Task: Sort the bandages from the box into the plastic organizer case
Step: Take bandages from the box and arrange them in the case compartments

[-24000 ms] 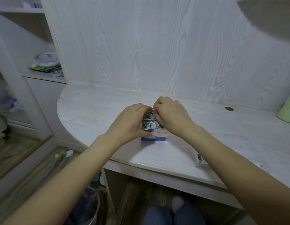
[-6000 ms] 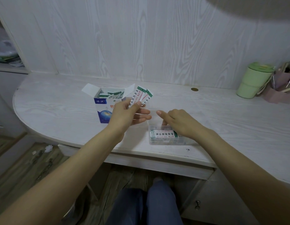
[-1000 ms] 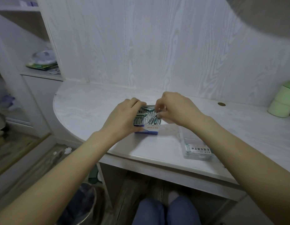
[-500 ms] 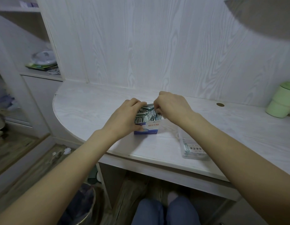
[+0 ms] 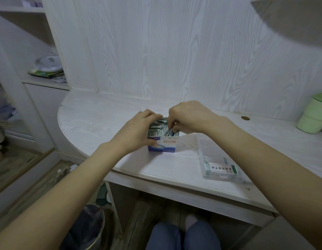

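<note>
Fingers of the right hand are curled down into the open top of the box, pinching at the packed bandages inside. Left hand is wrapped around the box's left side, thumb on the front, holding it on the desk. The clear organizer case sits just right of the box near the desk edge, some bandages already in it. Green mug far right.
</note>
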Action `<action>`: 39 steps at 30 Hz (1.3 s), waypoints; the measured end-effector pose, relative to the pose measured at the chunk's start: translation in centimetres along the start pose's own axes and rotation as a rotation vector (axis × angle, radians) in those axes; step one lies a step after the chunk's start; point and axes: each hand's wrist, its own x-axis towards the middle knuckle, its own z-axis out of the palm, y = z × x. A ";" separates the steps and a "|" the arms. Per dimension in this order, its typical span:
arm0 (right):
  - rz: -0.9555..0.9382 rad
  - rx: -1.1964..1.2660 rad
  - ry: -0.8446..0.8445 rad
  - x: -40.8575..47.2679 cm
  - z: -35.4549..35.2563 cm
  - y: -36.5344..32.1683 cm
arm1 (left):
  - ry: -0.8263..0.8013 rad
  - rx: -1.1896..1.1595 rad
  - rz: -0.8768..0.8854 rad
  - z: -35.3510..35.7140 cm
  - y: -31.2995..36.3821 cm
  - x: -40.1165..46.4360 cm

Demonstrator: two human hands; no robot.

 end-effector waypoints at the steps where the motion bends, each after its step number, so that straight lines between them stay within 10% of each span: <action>1: -0.002 -0.013 -0.015 0.2 0.1 -0.1 | -0.002 -0.002 0.003 0.0 0.0 0.0; 28: 0.093 0.268 0.138 -1.2 0.5 0.3 | -0.066 -0.076 0.001 -0.4 -0.7 0.9; 39: 0.301 0.987 0.263 -0.2 1.6 0.9 | -0.195 -0.080 -0.044 -1.1 -0.8 3.0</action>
